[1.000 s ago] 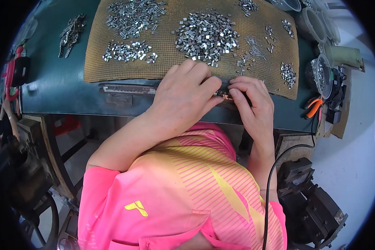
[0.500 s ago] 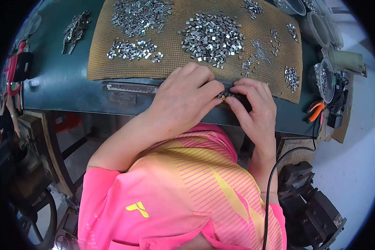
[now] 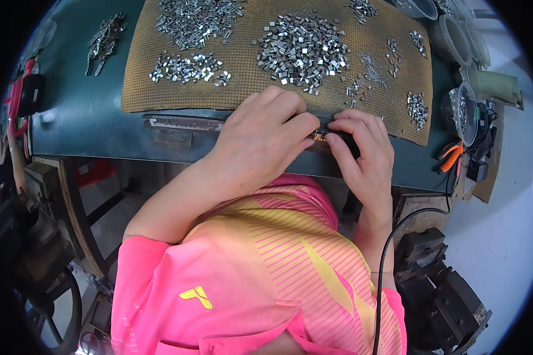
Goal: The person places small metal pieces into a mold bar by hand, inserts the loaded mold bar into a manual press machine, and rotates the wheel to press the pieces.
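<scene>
My left hand (image 3: 266,133) is closed with curled fingers over a long dark metal rail (image 3: 186,123) at the table's near edge. Facing it, my right hand (image 3: 364,142) is bent at the same rail, thumb and fingers drawn together. Between the fingertips shows a small shiny metal piece (image 3: 319,136) with a golden glint; its exact form is too small to tell. Fingers hide most of what each hand grips. Just beyond lies a large heap of small square metal links (image 3: 302,50) on a brown textured mat (image 3: 243,94).
Thin metal pins (image 3: 371,72) and other small metal piles lie on the mat. Linked metal strips (image 3: 106,41) rest at the left. Clear plastic tubs (image 3: 454,41), orange-handled pliers (image 3: 450,158) and a black cable (image 3: 391,236) are on the right.
Both hands stay at nearly the same spot, with slight finger shifts. More of the small shiny piece shows between the fingertips now.
</scene>
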The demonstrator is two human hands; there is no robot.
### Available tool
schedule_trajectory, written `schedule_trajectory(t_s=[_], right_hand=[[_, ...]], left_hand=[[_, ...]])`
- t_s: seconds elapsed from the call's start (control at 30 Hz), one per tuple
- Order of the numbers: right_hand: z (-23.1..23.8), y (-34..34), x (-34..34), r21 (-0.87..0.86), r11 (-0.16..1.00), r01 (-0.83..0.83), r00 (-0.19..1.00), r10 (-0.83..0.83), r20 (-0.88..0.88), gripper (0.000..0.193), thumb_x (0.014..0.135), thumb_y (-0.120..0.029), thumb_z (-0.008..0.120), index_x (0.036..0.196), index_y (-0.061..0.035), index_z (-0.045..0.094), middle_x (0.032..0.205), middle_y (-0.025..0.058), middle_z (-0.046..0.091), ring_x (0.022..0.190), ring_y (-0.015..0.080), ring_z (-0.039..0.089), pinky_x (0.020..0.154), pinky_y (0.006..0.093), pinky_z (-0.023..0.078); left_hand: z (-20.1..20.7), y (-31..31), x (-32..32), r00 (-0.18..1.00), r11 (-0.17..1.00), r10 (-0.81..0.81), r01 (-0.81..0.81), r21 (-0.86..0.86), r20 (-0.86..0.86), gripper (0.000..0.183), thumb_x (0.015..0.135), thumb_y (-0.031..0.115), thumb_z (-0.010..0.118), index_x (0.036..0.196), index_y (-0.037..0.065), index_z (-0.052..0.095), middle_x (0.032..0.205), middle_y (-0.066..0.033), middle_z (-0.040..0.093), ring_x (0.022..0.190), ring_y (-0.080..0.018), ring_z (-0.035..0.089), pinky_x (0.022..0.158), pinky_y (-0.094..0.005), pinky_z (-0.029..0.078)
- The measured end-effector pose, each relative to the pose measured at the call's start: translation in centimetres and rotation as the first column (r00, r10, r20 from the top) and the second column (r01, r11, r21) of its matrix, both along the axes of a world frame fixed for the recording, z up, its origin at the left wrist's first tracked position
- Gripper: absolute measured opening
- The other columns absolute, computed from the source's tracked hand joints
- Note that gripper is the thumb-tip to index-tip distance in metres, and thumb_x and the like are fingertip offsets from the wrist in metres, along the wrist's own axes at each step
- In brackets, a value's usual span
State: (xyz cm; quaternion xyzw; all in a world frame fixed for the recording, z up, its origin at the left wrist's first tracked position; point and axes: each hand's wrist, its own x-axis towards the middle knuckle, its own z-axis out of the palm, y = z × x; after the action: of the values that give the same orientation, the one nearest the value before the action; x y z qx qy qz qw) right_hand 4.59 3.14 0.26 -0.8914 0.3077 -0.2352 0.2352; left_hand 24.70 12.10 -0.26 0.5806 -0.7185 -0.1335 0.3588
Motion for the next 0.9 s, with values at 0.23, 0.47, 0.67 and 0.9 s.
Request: schedule_trajectory(t_s=[0.23, 0.47, 0.67, 0.9], right_hand=[[0.1, 0.1, 0.3, 0.004, 1.000, 0.023, 1.000, -0.023, -0.001, 0.016, 0.084, -0.013, 0.080, 0.097, -0.0066, 0.072, 0.104, 0.0059, 0.070, 0.094, 0.0274, 0.065, 0.079, 0.0378, 0.052], [0.0, -0.1, -0.3, 0.054, 0.999, -0.001, 0.999, -0.001, 0.040, 0.015, 0.084, -0.010, 0.079, 0.097, -0.0061, 0.072, 0.106, 0.0066, 0.071, 0.095, 0.0275, 0.066, 0.081, 0.0371, 0.052], [0.4, 0.0, -0.2, 0.045, 0.999, 0.001, 1.000, -0.002, 0.017, 0.014, 0.085, -0.009, 0.078, 0.098, -0.0056, 0.072, 0.106, 0.0069, 0.072, 0.095, 0.0275, 0.066, 0.081, 0.0365, 0.053], [1.1, 0.1, -1.3, 0.170, 0.985, -0.009, 0.996, -0.005, 0.085, 0.011, 0.090, -0.005, 0.073, 0.100, -0.0026, 0.071, 0.106, 0.0101, 0.073, 0.096, 0.0276, 0.069, 0.084, 0.0357, 0.053]], left_hand=[[1.6, 0.9, 2.2, 0.999, 1.000, -0.003, 0.001, -0.028, -0.053, 0.026, 0.080, 0.006, 0.079, 0.105, 0.004, 0.070, 0.102, -0.0105, 0.065, 0.096, -0.0316, 0.063, 0.081, -0.0406, 0.052], [1.4, 4.6, 8.2, 0.940, 0.944, 0.314, -0.295, -0.145, 0.131, 0.024, 0.079, 0.006, 0.083, 0.099, 0.003, 0.071, 0.096, -0.0105, 0.068, 0.090, -0.0302, 0.064, 0.077, -0.0391, 0.052], [0.1, 8.4, 11.2, 0.898, 0.940, 0.342, -0.320, -0.122, 0.277, 0.037, 0.073, 0.017, 0.087, 0.102, 0.004, 0.071, 0.100, -0.0102, 0.066, 0.094, -0.0325, 0.062, 0.081, -0.0422, 0.051], [0.2, 9.2, 12.4, 0.900, 0.969, 0.248, -0.228, -0.097, 0.360, 0.042, 0.068, 0.018, 0.087, 0.104, 0.005, 0.069, 0.105, -0.0098, 0.064, 0.103, -0.0343, 0.061, 0.088, -0.0451, 0.050]])
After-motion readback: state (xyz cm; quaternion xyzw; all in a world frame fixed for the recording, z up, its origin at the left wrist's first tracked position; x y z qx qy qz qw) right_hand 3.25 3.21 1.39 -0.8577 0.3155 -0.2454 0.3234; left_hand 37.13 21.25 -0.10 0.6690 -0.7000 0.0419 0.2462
